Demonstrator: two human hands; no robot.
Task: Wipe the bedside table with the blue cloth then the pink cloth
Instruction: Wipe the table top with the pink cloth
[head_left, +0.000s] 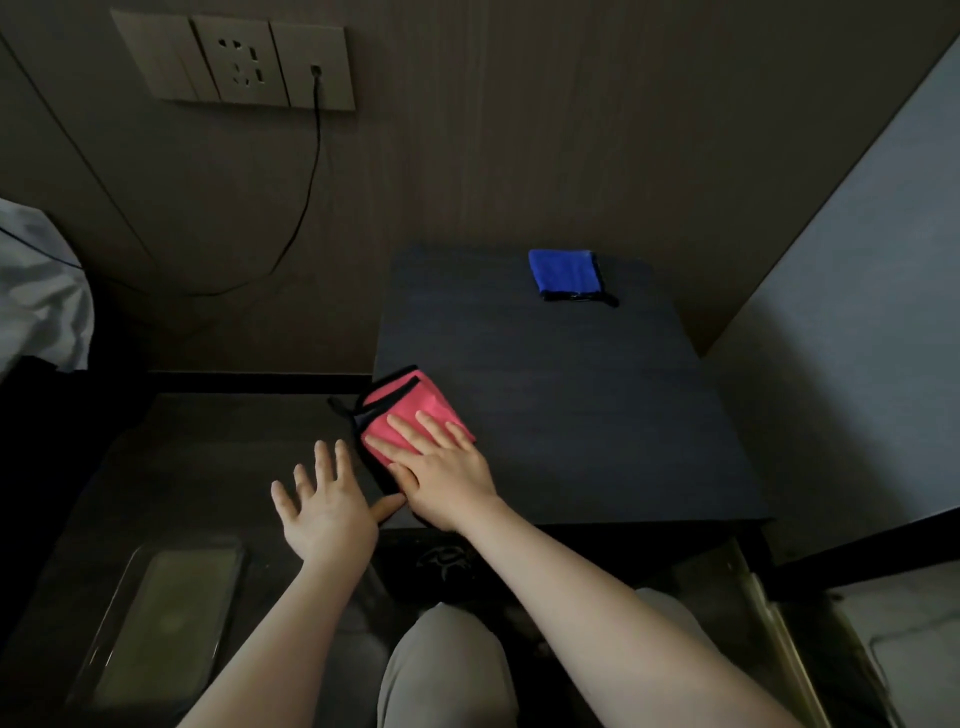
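Note:
The dark bedside table (597, 405) fills the middle right of the head view. A folded pink cloth (410, 410) with black trim lies at its front left corner, overhanging the left edge a little. My right hand (441, 467) lies flat on top of the pink cloth, fingers spread and pressing it against the tabletop. My left hand (324, 506) hovers just left of the table's edge, palm down and fingers apart, holding nothing; its thumb reaches toward the table's front corner. A folded blue cloth (563, 273) with a black edge rests at the table's back, apart from both hands.
A wall socket panel (234, 62) with a black cable (311, 171) plugged in is at the upper left. White bedding (41, 291) shows at the left edge. A clear tray (166, 618) sits on the floor at lower left. A pale wall (857, 338) borders the table's right.

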